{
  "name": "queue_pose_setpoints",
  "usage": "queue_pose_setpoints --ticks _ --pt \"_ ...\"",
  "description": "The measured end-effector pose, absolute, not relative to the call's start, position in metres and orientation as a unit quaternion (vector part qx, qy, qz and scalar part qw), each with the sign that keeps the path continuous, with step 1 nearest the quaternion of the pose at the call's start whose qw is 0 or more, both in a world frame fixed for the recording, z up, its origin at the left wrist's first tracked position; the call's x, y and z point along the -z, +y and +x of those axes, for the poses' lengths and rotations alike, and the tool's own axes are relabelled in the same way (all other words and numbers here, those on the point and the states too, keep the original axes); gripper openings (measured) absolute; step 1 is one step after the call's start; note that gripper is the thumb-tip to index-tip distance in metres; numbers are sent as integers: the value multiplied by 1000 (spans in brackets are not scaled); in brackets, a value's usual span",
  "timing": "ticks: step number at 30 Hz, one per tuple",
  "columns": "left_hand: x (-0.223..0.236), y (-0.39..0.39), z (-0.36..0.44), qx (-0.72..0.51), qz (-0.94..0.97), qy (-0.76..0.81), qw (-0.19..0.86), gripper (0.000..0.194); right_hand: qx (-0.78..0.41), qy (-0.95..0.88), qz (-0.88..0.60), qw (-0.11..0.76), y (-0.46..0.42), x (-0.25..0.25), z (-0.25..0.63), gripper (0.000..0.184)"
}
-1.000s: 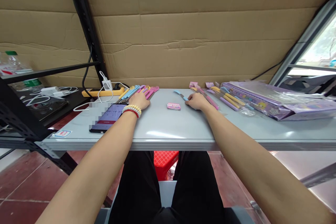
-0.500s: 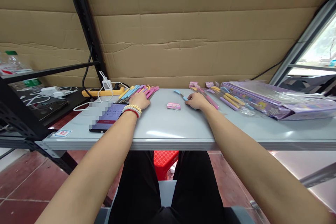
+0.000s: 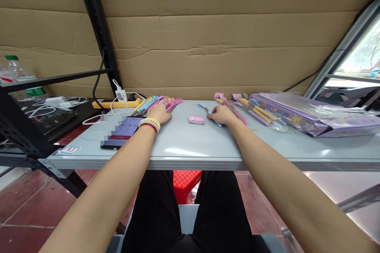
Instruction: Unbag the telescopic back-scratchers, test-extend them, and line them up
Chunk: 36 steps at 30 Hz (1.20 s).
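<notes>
My left hand (image 3: 159, 114), with beaded bracelets at the wrist, rests at the edge of a pile of yellow, blue, purple and pink back scratchers (image 3: 145, 104). Its fingers are closed on a pink back scratcher (image 3: 178, 101), whose claw end points away to the right; the grip is partly hidden. In my right hand (image 3: 220, 114), thumb and fingers pinch a blue back scratcher (image 3: 203, 105) lying slantwise on the table. Its blue handle end shows below the fingertips. Between the hands lies a small stack of pink printed cards (image 3: 196, 120).
Wrapped back scratchers (image 3: 261, 114) lie right of my right hand, beside a purple box (image 3: 299, 114) with clear plastic. On the left are a phone (image 3: 120, 134), a yellow power strip (image 3: 115, 104) and white cables. A cardboard wall (image 3: 208, 59) stands behind the table.
The blue back scratcher's handle end now shows below my right fingertips, which moved slightly left. My left hand and the pink back scratcher shifted a little right.
</notes>
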<state>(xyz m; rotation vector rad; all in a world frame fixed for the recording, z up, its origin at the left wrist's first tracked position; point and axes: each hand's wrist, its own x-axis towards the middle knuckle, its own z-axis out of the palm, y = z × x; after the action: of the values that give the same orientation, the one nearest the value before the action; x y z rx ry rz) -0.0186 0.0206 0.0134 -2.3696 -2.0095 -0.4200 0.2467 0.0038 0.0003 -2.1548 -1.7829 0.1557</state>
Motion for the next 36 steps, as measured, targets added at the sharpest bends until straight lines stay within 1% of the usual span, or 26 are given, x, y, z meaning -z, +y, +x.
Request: queue_pose_setpoints --ticks 5,7,9,12,16,20,24,32,36 --pt "-13 23 -19 148 -766 -626 12 36 -42 -632 -753 177 3 -2 246 17" --pt "-12 25 -19 152 -773 -616 19 35 -54 -623 -751 215 1 -5 243 20" --pt "-12 26 -19 152 -777 -611 21 33 -67 -607 -742 277 -2 -8 239 22" --pt "-12 26 -19 152 -777 -610 20 30 -69 -585 -725 357 -6 -12 234 18" --pt "-12 25 -19 160 -775 -611 20 28 -62 -582 -711 390 -9 -15 230 16" --pt "-12 25 -18 166 -775 -610 21 28 -65 -606 -680 408 -8 -16 230 19" --pt "-12 24 -18 166 -778 -606 20 27 -118 -626 -651 412 -5 -15 230 23" --pt "-11 26 -19 171 -773 -611 21 26 -197 -614 -613 456 -2 -11 230 19" --pt "-10 26 -19 202 -766 -611 18 26 -316 -615 -518 504 -6 -13 228 17"
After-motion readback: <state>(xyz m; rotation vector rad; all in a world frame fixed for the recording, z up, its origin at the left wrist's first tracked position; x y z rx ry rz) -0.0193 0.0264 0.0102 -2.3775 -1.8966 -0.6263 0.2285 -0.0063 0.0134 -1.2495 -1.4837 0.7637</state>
